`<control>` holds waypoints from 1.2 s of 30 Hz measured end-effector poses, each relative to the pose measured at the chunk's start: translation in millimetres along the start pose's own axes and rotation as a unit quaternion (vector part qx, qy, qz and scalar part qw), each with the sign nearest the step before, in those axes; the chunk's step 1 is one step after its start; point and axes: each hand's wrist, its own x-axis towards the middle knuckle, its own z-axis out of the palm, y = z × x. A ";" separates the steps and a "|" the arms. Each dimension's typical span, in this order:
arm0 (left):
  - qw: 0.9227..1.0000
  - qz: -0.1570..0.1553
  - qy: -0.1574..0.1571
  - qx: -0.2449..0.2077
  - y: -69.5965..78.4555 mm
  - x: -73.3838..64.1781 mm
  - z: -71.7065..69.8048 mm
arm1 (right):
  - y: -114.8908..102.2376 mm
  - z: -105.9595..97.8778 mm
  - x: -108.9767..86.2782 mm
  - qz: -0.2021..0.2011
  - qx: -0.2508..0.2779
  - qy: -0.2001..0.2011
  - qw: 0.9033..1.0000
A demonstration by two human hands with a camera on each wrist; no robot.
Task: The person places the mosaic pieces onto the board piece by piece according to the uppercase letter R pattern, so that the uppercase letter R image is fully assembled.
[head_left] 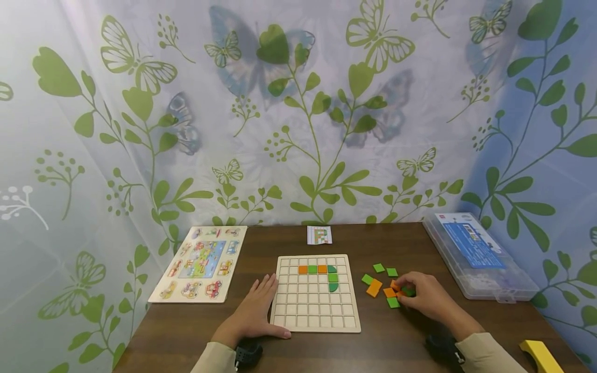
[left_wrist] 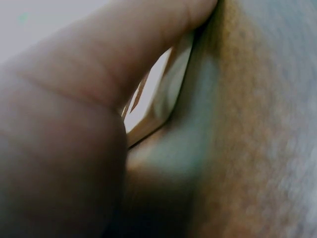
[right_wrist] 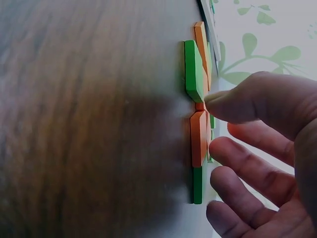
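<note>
A wooden grid board [head_left: 308, 310] lies in the middle of the table. Toward its upper right it bears a short row of orange [head_left: 303, 270] and green tiles [head_left: 313, 269], with dark green quarter-round pieces [head_left: 333, 286] at the bend and lower end. My left hand [head_left: 254, 313] rests at the board's left side, fingers straight and thumb along the lower left corner. To the right of the board my right hand [head_left: 431, 298] reaches into a loose pile of tiles. In the right wrist view, thumb and fingers are apart, fingertips right at orange [right_wrist: 199, 139] and green tiles [right_wrist: 193, 69].
Behind the board lies a small pattern card [head_left: 319, 235]. A wooden picture puzzle [head_left: 158, 285] is at the left, a clear plastic case [head_left: 471, 282] at the right. Something yellow [head_left: 541, 355] shows at the lower right edge. A patterned curtain [head_left: 289, 129] hangs behind the table.
</note>
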 end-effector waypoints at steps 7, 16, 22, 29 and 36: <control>1.000 0.002 0.004 0.003 -2.1 0.6 1.5 | 2.6 0.1 -0.4 -0.022 0.008 0.007 1.000; 1.000 0.001 0.005 0.005 -2.7 1.5 2.4 | 2.6 -3.9 -3.0 -0.037 0.004 -0.002 0.999; 1.000 0.002 0.004 -0.006 -1.4 1.0 1.2 | 4.3 -3.7 -3.7 -0.036 0.008 -0.026 0.999; 1.000 0.005 0.007 -0.011 -0.8 0.4 1.0 | 5.2 -2.4 -2.5 -0.062 -0.001 -0.041 0.997; 1.000 -0.004 0.000 -0.009 -1.1 0.4 2.1 | 5.2 -2.6 -1.7 -0.092 -0.018 -0.042 0.995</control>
